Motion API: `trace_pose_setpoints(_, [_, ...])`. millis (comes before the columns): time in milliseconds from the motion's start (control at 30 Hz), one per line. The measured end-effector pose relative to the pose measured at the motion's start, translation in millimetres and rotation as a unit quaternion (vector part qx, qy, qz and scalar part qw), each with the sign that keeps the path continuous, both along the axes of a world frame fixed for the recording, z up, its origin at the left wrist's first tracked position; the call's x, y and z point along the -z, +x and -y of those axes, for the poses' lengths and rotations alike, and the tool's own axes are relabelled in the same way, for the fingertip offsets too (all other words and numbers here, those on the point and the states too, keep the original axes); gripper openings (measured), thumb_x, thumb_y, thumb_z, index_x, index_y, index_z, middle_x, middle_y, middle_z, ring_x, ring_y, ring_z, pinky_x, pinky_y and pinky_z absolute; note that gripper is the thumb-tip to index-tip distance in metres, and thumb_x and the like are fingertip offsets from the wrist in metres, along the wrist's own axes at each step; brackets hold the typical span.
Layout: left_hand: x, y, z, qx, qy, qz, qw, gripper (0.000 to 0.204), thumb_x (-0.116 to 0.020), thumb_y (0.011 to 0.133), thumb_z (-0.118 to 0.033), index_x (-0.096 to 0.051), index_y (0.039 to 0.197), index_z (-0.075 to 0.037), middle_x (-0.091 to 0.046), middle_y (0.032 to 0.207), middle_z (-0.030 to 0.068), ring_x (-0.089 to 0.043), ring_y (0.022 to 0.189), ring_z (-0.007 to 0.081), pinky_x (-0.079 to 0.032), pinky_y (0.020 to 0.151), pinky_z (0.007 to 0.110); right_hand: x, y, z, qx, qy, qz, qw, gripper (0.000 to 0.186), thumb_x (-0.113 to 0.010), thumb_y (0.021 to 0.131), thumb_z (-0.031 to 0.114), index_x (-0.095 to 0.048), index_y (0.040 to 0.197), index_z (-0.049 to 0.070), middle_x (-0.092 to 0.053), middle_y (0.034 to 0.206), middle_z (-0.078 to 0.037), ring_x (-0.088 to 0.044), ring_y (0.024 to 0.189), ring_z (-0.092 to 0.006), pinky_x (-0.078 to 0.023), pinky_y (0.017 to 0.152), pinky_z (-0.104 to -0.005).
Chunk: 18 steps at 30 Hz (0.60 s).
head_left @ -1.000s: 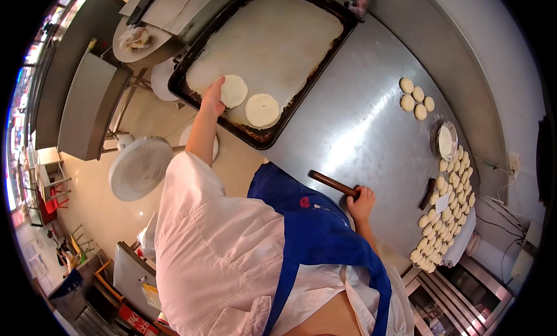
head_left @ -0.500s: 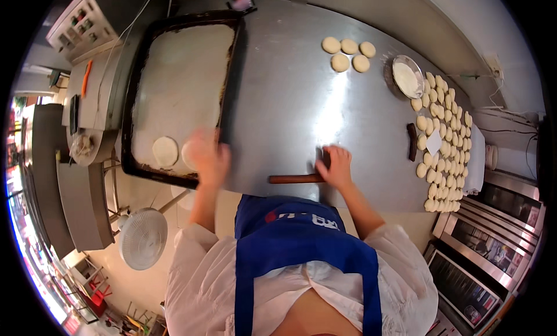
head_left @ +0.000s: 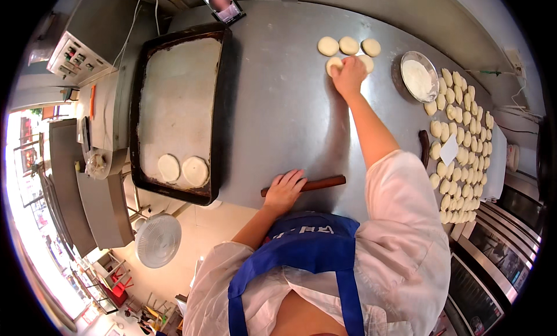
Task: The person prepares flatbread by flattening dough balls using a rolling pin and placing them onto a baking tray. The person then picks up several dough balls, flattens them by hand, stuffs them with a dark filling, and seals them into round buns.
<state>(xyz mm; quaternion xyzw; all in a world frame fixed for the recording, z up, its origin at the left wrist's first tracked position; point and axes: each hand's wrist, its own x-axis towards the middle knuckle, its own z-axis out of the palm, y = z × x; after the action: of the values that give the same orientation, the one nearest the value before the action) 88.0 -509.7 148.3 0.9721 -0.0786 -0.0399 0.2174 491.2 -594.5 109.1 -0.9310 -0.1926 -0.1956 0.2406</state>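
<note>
My left hand [head_left: 285, 190] rests with curved fingers over a dark wooden rolling pin [head_left: 325, 182] at the steel table's near edge. Farther up, my right hand [head_left: 350, 74] has its thumb and fingers around a dough round [head_left: 333, 66], in a small group of several pale rounds [head_left: 348, 45]. On the left, a black-rimmed baking tray [head_left: 216, 113] holds two flat dough discs [head_left: 195, 171] in its near part. A metal bowl of white flour [head_left: 419, 76] stands right of the group.
Many dough pieces [head_left: 467, 139] cover the right side, with a white card [head_left: 448, 149] and a dark stick [head_left: 423, 148] among or beside them. A phone [head_left: 223, 5] stands at the back. A white fan [head_left: 158, 241] is lower left; steel equipment [head_left: 87, 43] stands left.
My left hand has left the tray and come right onto the rolling pin. My right hand has let go of the pin and moved up onto a dough round.
</note>
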Motion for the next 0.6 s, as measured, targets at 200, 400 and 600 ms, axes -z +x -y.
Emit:
trace_pose_setpoints(200, [5.5,-2.8,-2.4,-0.005,0.027,0.010,1.000,0.050,-0.071,0.085,-0.026,-0.059,0.132,-0.015,-0.049,0.147,0.0048,-0.045,0.135,0.0221,-0.038,0.107,0.041,-31.5,-45.9,-3.1,-0.021,0.202,-0.167,0.965,0.042,-0.065,0.089,0.030,-0.057,0.123,0.007,-0.065,0.109,-0.022,-0.061,0.106,-0.0401,-0.048,0.091,-0.0486])
trace_pose_setpoints(400, [4.0,-11.1,-4.0,0.001,0.029,0.006,1.000,0.051,-0.070,0.086,-0.024,-0.056,0.134,-0.015,-0.047,0.147,0.0053,-0.046,0.132,0.0232,-0.040,0.104,0.041,-18.1,-46.3,16.1,0.042,0.044,-0.183,0.981,0.044,-0.067,0.083,0.034,-0.061,0.113,0.002,-0.061,0.112,-0.023,-0.058,0.104,-0.0418,-0.050,0.089,-0.0493])
trace_pose_setpoints(600, [6.6,-26.7,-30.3,-0.068,0.033,-0.021,0.997,0.050,-0.067,0.086,-0.020,-0.054,0.133,-0.014,-0.050,0.141,0.0058,-0.053,0.118,0.0253,-0.046,0.095,0.042,-49.7,-129.6,5.3,-0.078,0.162,-0.299,0.937,0.058,-0.065,0.084,0.020,-0.048,0.138,0.006,-0.067,0.113,-0.023,-0.065,0.103,-0.0401,-0.051,0.091,-0.0447])
